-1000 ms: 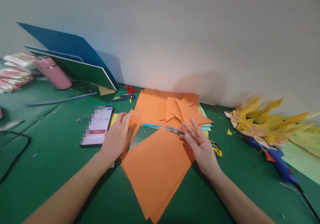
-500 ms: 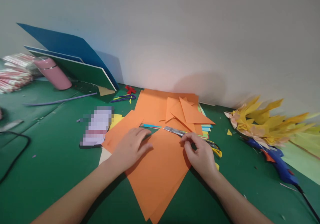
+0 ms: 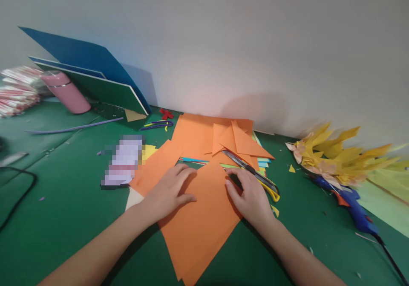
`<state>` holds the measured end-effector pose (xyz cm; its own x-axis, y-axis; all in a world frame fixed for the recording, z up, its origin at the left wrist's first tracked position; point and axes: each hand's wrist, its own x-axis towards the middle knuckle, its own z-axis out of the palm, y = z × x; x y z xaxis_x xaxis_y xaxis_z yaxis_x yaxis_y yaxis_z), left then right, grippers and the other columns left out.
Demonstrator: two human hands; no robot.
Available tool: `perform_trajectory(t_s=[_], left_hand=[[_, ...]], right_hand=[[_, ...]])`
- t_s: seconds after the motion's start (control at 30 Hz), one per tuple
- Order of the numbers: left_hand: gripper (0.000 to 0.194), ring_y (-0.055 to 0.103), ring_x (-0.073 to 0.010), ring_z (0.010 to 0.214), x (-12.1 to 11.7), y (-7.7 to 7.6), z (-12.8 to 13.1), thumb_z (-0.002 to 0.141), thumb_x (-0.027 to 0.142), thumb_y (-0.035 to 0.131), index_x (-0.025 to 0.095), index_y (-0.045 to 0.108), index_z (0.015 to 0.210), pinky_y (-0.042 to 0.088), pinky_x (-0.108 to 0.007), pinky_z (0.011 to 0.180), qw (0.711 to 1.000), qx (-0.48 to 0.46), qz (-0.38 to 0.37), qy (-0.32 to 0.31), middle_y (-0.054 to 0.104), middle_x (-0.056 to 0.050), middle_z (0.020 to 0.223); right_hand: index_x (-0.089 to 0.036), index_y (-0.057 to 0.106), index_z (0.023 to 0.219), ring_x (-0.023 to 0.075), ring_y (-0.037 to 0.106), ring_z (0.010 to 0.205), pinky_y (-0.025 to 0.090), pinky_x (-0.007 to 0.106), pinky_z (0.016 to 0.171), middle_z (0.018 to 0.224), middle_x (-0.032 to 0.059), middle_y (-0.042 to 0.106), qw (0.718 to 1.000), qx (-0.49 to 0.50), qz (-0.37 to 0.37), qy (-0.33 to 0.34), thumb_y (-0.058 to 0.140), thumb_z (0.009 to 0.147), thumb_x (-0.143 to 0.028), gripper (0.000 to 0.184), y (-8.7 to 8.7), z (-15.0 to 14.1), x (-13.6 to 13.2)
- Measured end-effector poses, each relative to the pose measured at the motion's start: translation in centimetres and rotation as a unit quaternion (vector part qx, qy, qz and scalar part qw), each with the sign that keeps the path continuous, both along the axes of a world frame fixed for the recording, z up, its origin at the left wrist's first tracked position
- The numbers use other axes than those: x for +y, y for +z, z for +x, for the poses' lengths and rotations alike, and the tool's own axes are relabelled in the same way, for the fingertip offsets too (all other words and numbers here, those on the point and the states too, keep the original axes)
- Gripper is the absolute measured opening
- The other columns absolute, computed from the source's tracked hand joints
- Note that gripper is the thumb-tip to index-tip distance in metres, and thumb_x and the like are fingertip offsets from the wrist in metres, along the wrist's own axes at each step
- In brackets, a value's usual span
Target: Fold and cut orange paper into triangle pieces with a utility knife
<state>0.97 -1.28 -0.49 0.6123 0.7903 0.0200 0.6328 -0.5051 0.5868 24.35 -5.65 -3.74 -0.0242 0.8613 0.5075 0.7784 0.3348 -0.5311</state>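
Observation:
An orange paper sheet (image 3: pixel 201 218) lies turned cornerwise in front of me, with another layer showing along its lower right edge. My left hand (image 3: pixel 171 188) rests at its left side, fingers stretched out and thumb apart. On the opposite side my right hand (image 3: pixel 249 194) has its fingers apart, the tips touching or close to the paper. Just beyond it lies a yellow-and-black utility knife (image 3: pixel 252 171), outside the hand, its metal end near the folded orange pieces (image 3: pixel 241 141). Another orange sheet (image 3: pixel 153 166) sits partly beneath my left hand.
A phone-like item (image 3: pixel 124 162), blurred out, lies left. Behind it are a pink bottle (image 3: pixel 68 92) and leaning blue and green boards (image 3: pixel 96 64). At right, a blue glue gun (image 3: pixel 348 205) with a cord lies beside yellow paper leaves (image 3: pixel 338 149). A wall (image 3: pixel 204 43) stands behind.
My right hand has come off the utility knife and opened, moving slightly left onto the orange sheet. The knife now lies farther back. The orange sheet has shifted slightly left.

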Motion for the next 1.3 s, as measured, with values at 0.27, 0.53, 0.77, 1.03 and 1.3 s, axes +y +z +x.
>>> perform_trajectory(t_s=[0.27,0.53,0.77,1.03,1.3], left_hand=[[0.05,0.049,-0.0294,0.12,-0.1,-0.3,-0.1,0.08,0.032,0.067,0.022,0.047,0.125,0.042,-0.045,0.099,1.0,-0.01,-0.004,0.018,0.051,-0.011,0.13],[0.059,0.049,-0.0305,0.113,-0.1,-0.6,-0.1,0.077,0.032,0.07,0.023,0.043,0.13,0.042,-0.048,0.094,0.999,-0.029,-0.004,0.037,0.057,-0.009,0.118],[0.043,0.051,-0.0279,0.103,-0.1,-0.8,-0.1,0.076,0.032,0.071,0.023,0.054,0.114,0.045,-0.044,0.086,0.998,-0.028,0.04,0.028,0.058,-0.007,0.11],[0.028,0.053,-0.0178,0.067,0.1,-0.1,0.1,0.085,0.033,0.054,0.02,0.043,0.063,0.044,-0.031,0.063,0.993,-0.09,-0.005,0.082,0.05,0.001,0.067],[0.031,0.06,-0.0202,0.087,0.1,-0.5,0.4,0.076,0.029,0.058,0.022,0.048,0.103,0.049,-0.034,0.074,0.952,-0.22,-0.118,0.178,0.06,-0.004,0.094]], right_hand=[[-0.022,0.057,0.103,0.0276,0.064,0.098,0.052,0.044,0.084,0.104,0.009,0.069,0.997,0.069,-0.041,0.012,0.059,0.081,-0.027,0.022,-0.2,-0.3,-0.3],[-0.023,0.059,0.1,0.0188,0.065,0.074,0.055,0.034,0.069,0.086,0.0041,0.069,0.994,0.103,0.005,0.029,0.052,0.083,-0.017,0.02,0.5,-0.8,-0.6],[-0.027,0.069,0.087,0.0214,0.067,0.078,0.055,0.037,0.07,0.081,0.004,0.07,0.996,0.046,0.038,0.071,0.047,0.082,-0.013,0.027,1.2,-0.8,-0.7],[-0.025,0.06,0.11,0.0234,0.065,0.092,0.054,0.041,0.082,0.101,0.0068,0.068,0.984,0.175,-0.011,-0.042,0.064,0.079,-0.033,0.032,0.0,-0.5,-0.6],[-0.026,0.039,0.116,0.0136,0.059,0.07,0.053,0.03,0.064,0.097,0.0056,0.061,0.926,0.373,-0.019,-0.054,0.069,0.074,-0.03,0.052,-0.1,0.2,0.1]])
